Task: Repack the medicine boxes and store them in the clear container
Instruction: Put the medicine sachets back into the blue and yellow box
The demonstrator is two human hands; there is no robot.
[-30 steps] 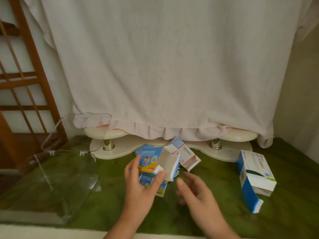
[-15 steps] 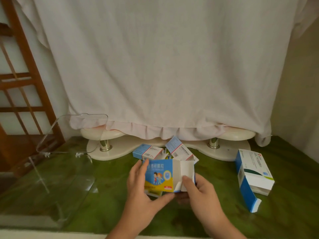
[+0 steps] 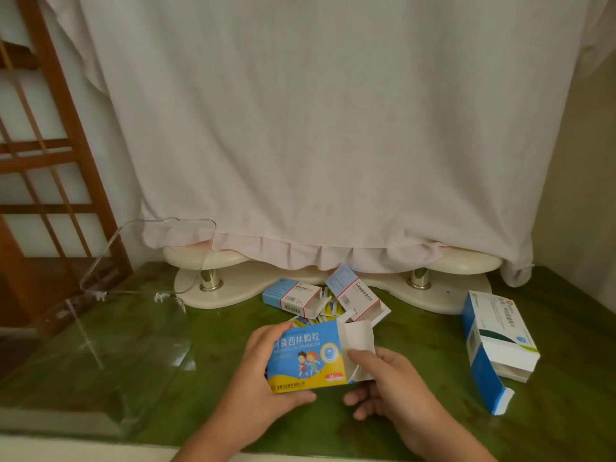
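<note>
My left hand (image 3: 263,378) grips a blue and yellow medicine box (image 3: 306,356) by its left end, above the green table. My right hand (image 3: 386,378) pinches the box's open white flap (image 3: 358,338) at the right end. Behind it lie two small blue and white boxes, one (image 3: 291,296) on the left and one (image 3: 355,295) tilted, both with open ends, and several loose sachets (image 3: 330,311) between them. A larger white and blue box (image 3: 496,338) lies open at the right. The clear container (image 3: 110,328) stands at the left with its lid (image 3: 160,248) raised.
A cream two-tier stand (image 3: 233,288) with metal posts runs along the back, under a hanging pale cloth (image 3: 300,128). A wooden lattice frame (image 3: 50,161) stands at the left. The green table surface (image 3: 416,328) ends at a pale front edge.
My left hand lifted the blue and yellow box off the pile and turned its front toward me. My right hand came up and took hold of its open flap.
</note>
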